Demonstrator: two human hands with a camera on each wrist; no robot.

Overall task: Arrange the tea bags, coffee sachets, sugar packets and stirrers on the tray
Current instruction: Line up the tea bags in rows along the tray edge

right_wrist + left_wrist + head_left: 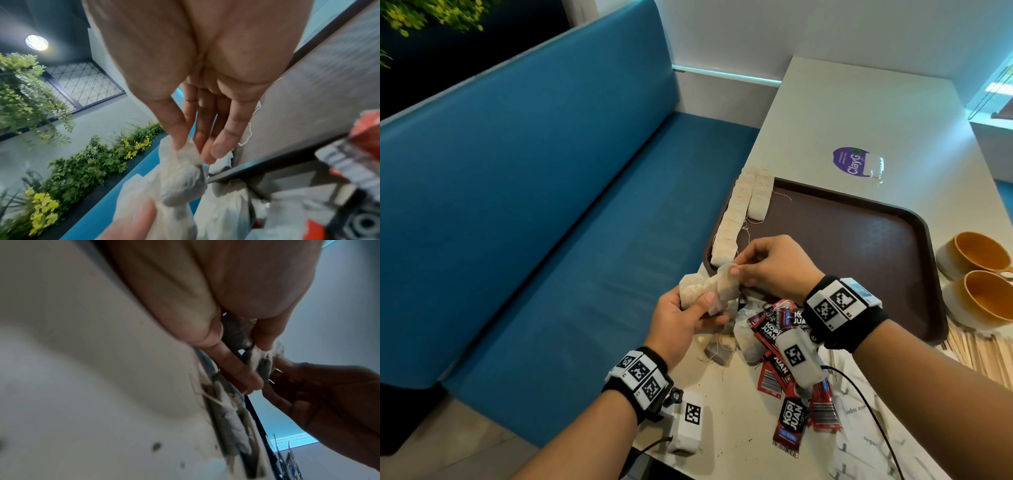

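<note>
Left hand: the left hand (681,317) grips a bunch of pale, crumpled tea bags (702,291) over the table's edge.
Right hand: the right hand (770,263) pinches the topmost bag.
Tray: on the brown tray (859,240), two neat rows of tea bags (739,212) at 10 o'clock.
Sachets: red coffee sachets (787,359) lie at 6 o'clock from the tray.

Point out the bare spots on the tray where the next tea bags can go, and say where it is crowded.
Most of the tray is bare: everything right of the two rows of tea bags along its left edge, out to the right rim beside the bowls. Crowded: the near left corner, under both hands, and the table just below it, piled with coffee sachets and loose tea bags.
</note>
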